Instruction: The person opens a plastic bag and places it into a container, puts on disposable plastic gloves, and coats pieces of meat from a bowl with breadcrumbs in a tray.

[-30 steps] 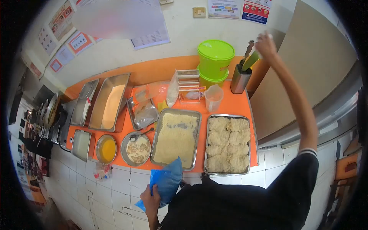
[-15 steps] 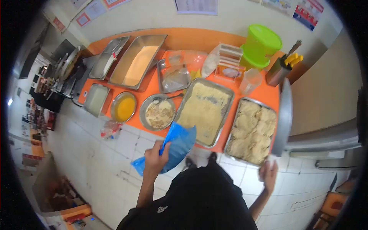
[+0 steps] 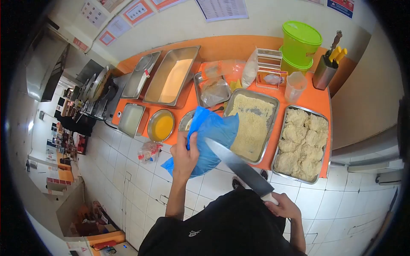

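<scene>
A blue plastic bag (image 3: 213, 130) is gripped by my left hand (image 3: 185, 155), its neck bunched in the closed fingers. My right hand (image 3: 284, 206) is wrapped round the white handle of a large kitchen knife (image 3: 241, 166). The blade points up and left, its tip overlapping the bag; whether they touch I cannot tell. Behind the bag lies a tray of pale breading crumbs (image 3: 252, 128). To the right, a second tray holds several coated pieces (image 3: 301, 145). The bag partly hides a bowl (image 3: 185, 123).
On the orange table (image 3: 278, 123) stand a bowl of yellow liquid (image 3: 162, 126), deep steel pans (image 3: 171, 77), a clear jug (image 3: 295, 87), green tubs (image 3: 301, 40) and a knife block (image 3: 323, 74). A crumpled plastic bag (image 3: 149, 152) hangs near the front edge.
My right hand has brought the knife from the right side across to the blue bag. My left hand has raised the bag slightly. The view has shifted, so the table appears further right.
</scene>
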A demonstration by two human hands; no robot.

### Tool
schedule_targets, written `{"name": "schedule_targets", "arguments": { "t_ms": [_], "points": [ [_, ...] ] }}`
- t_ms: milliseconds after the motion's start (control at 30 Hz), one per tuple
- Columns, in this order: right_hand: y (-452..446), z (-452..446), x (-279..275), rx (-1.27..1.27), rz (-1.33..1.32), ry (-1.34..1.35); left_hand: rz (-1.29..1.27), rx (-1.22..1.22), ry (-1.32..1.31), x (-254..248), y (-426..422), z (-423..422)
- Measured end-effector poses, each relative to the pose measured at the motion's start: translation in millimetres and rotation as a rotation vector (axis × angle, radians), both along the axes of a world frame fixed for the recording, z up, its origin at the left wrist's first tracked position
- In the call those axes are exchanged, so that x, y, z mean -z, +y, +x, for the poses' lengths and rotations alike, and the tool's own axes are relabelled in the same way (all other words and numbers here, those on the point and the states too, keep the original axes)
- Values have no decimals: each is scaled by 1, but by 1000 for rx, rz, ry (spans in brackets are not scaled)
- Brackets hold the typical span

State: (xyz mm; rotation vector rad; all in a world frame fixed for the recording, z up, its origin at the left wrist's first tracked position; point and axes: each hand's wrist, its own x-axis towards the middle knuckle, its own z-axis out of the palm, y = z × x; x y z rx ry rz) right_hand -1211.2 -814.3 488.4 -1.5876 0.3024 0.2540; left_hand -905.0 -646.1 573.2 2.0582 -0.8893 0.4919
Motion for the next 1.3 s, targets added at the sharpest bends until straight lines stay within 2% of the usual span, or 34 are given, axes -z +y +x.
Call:
{"name": "schedule_targets", "arguments": {
  "t_ms": [33, 267, 367, 433, 667, 800, 867, 900, 933, 967, 1000, 1067, 1133, 1200, 1300],
  "points": [
    [-1, 4, -3, -39, -84, -6, 40, -6, -33, -3, -2, -1],
    [7, 21, -11, -9, -45, -19, 136, 16, -112, -8, -5, 4],
    [9, 28, -13, -4, -73, 10, 98, 18, -106, -10, -9, 5],
    [9, 32, -14, 1, -176, -87, 21, -5, -155, -10, -10, 4],
    [16, 62, -27, 28, -148, -206, -119, -89, -234, -24, -21, 4],
    [25, 92, -28, 78, -145, -394, -196, -124, -225, -35, -29, 0],
    [24, 113, -41, 90, -118, -357, -220, -133, -219, -30, -37, -9],
    [21, 126, -55, 91, -121, -357, -229, -45, -225, -22, -45, -20],
    [14, 139, -75, 139, 21, -263, -240, 42, -230, -15, -48, -28],
    [10, 146, -85, 195, 163, -173, -214, -11, -177, -10, -47, -25],
    [11, 146, -81, 203, 156, -177, -222, -3, -178, -10, -46, -22],
    [12, 144, -63, 198, -135, -390, -208, -89, -116, -11, -43, -13],
    [2, 121, -54, 166, -187, -365, -230, -81, -66, -5, -40, -7],
    [-9, 92, -61, 72, -246, -157, -293, -52, -17, -2, -38, -10],
    [-16, 56, -79, 93, -238, -3, -222, -38, -20, -6, -39, -20]
  ]
}}
